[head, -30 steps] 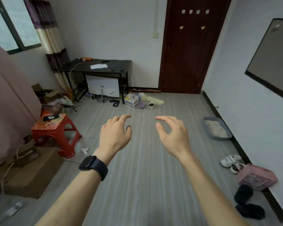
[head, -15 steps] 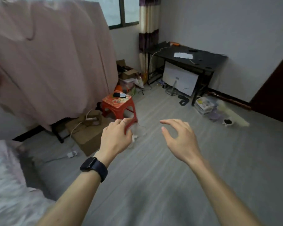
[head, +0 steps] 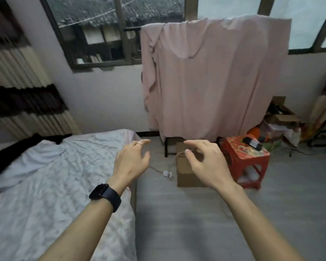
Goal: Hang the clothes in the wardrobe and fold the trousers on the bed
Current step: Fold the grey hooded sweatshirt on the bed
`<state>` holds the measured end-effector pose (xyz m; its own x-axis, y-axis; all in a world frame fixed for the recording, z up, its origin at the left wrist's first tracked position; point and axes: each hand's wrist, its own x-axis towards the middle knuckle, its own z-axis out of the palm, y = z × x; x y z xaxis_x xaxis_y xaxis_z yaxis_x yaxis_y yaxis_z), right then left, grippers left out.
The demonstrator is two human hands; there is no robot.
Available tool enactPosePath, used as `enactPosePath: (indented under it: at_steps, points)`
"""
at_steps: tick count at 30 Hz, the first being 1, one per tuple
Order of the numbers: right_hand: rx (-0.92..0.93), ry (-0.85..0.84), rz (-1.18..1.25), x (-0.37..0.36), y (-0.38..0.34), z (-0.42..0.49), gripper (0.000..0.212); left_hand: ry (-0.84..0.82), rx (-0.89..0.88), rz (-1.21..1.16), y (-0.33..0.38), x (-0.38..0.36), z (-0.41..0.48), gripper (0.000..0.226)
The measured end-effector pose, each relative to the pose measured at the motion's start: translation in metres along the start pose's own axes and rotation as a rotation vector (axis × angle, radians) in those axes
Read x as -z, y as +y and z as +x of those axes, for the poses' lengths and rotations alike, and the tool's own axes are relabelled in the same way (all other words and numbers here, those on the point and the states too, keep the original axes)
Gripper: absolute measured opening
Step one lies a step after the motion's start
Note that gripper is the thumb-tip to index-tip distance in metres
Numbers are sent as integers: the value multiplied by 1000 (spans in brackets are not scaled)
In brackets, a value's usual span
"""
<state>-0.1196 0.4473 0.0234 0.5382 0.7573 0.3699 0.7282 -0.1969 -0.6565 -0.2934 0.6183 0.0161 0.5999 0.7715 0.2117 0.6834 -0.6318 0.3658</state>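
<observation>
While both forearms reach forward side by side, the left hand (head: 132, 161) hangs in the air with its fingers loosely spread and slightly curved, gripping nothing. A ring (head: 139, 143) sits on one finger and a dark watch (head: 105, 196) on the wrist. Right hand (head: 205, 162) likewise: fingers apart, thumb held away from them, palm down, nothing in it. The two hands are near each other but not touching. Left hand is above the right edge of the bed (head: 45, 185), which fills the lower left with a rumpled pale sheet. A black garment (head: 26, 144) lies across the bed's far left side, well apart from both hands; whether it is trousers cannot be told. Right hand is over the grey floor (head: 196, 223), in line with a cardboard box (head: 186, 172) standing on it. A small white plug (head: 167, 173) on a cord lies just beside the box. A red stool (head: 247, 157) stands to the right of the box, a dark phone (head: 252, 144) flat on its top. Behind box and stool, a large pink cloth (head: 205, 81) drapes over a high rail and hangs almost to the floor. A window (head: 102, 25) runs along the wall behind it. A striped curtain (head: 17, 81) hangs at far left.
</observation>
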Motion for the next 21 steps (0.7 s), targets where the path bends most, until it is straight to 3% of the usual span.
enactPosePath:
  at_steps: [10, 21]
  points:
    - [304, -262, 108, -155, -52, 212, 29, 149, 348, 48, -144, 33, 127, 45]
    - [574, -680, 192, -352, -90, 406, 35, 233, 833, 181, -286, 29, 231, 45]
